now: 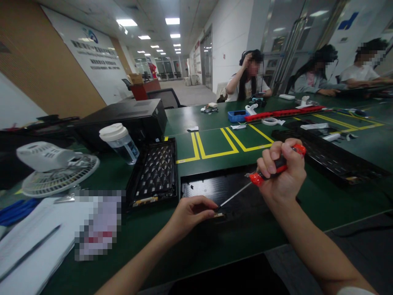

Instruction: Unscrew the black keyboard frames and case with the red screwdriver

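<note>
Near left, I've got a white fan (46, 157), and just right of it a clear cup (119, 147) with a white lid. A big black case (123, 119) sits behind that cup! Nearer to me, a pen (30, 252) lies across white papers (46, 237), a blue bundle (18, 211) beside them. Far side now: a blue bin (237, 116), and running off right, a long red strip (285, 112). Yellow tape lines (219, 155) mark the green tabletop (196, 119). Far right, I see a co-worker (242, 80), one hand up at the head, and two more people (316, 82) seated farther right.
</note>
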`<state>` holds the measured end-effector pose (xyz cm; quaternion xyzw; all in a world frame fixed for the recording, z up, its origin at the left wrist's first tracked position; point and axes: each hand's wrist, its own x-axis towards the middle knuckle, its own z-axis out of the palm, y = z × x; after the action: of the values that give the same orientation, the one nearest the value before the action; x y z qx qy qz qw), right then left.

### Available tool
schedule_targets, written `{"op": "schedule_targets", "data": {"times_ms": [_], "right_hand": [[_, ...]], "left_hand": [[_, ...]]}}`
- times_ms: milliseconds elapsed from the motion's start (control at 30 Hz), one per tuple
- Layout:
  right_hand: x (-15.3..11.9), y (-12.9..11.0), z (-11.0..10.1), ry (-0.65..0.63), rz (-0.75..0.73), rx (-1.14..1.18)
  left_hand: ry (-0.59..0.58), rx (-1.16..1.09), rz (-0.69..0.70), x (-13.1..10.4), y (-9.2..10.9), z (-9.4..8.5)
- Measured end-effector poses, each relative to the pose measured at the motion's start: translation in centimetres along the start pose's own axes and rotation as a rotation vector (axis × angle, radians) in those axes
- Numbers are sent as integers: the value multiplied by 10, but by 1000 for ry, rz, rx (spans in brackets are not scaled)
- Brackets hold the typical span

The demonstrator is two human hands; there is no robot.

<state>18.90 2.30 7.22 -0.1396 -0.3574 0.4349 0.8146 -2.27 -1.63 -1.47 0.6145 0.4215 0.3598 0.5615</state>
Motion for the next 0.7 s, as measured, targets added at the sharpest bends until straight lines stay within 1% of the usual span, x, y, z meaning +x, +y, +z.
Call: {"op": "schedule_targets", "data": {"times_ms": [333,533,633,700], "right_hand": [[0,0,-2,-37,-8,-17],[1,0,-4,-107,1,17],[0,0,-2,-99,-16,23],[-2,0,0,-78,-51,11]], "left_hand": [[-14,-57,-16,-1,0,1],[-39,-83,-25,0,4,2],[-38,-111,-41,0,4,3],[-15,-112,-50,0,4,3]]}}
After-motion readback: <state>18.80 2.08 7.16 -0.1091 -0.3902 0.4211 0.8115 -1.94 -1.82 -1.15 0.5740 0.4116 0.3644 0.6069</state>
